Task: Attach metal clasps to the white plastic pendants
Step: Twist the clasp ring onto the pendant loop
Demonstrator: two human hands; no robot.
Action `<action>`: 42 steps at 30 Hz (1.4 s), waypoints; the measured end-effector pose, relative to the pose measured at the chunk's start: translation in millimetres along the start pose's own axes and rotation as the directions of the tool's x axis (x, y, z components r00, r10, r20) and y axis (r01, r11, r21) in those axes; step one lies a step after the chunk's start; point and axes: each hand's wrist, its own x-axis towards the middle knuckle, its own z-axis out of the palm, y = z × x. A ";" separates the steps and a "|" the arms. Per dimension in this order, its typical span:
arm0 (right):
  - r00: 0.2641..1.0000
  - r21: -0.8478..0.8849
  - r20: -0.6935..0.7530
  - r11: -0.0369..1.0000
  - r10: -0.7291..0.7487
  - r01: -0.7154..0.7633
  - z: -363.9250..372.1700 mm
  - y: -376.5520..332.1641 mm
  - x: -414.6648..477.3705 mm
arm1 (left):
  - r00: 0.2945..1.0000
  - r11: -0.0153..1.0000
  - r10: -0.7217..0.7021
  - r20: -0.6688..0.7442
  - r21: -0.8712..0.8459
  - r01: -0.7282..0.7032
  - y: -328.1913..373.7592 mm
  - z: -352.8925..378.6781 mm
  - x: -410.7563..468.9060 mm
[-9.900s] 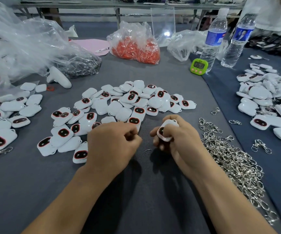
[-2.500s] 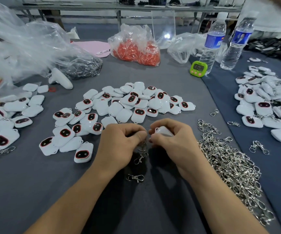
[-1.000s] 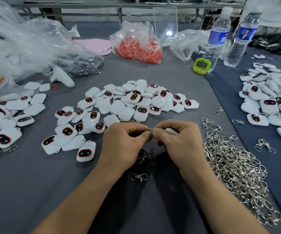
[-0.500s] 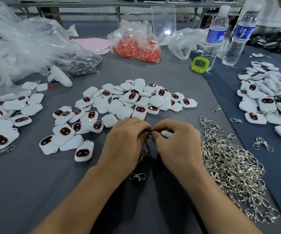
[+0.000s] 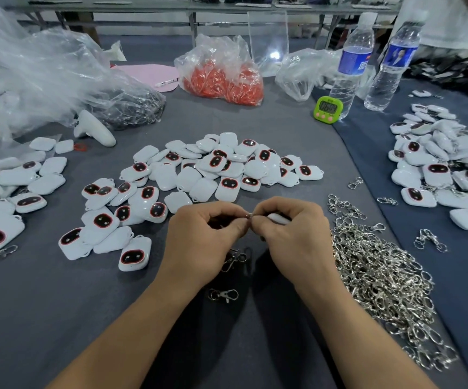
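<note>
As my left hand (image 5: 207,234) pinches the tiny clasp (image 5: 249,216) and my right hand (image 5: 291,237) grips the pendant (image 5: 279,218), the clasp may slip.

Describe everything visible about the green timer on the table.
The green timer is a small rounded square that looks like lime plastic. It has a grey screen with dark digits too blurred to read and a row of three pink buttons beneath. It stands propped up, face towards the camera, on the grey table cover at the far side, just in front of the water bottle closest to it. Whether the two touch cannot be told.
</note>
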 end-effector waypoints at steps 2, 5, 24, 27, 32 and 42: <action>0.999 0.039 0.044 0.999 0.021 -0.022 -0.6 -0.5 1.2 | 1.000 0.998 -0.030 0.001 -0.057 0.030 0.2 -0.9 0.5; 0.986 0.183 0.158 0.980 0.047 -0.076 -2.6 -2.7 2.8 | 0.996 0.974 -0.064 0.057 -0.212 0.075 3.5 -3.0 1.5; 0.956 0.201 0.270 0.964 0.119 -0.176 -4.2 0.9 4.2 | 0.981 0.995 -0.036 0.192 -0.089 0.054 8.1 -12.6 1.6; 0.956 0.213 0.267 0.960 0.121 -0.181 -2.5 0.9 3.0 | 0.988 0.995 -0.019 0.153 -0.097 0.034 7.4 -11.8 0.8; 0.953 0.219 0.293 0.965 0.079 -0.147 -3.1 1.1 2.3 | 0.994 0.997 -0.008 0.112 -0.081 0.017 4.6 -12.4 2.3; 0.968 0.205 0.245 0.972 0.062 -0.114 -3.7 1.8 3.8 | 0.982 0.988 0.014 0.191 -0.157 0.016 2.1 -14.3 3.4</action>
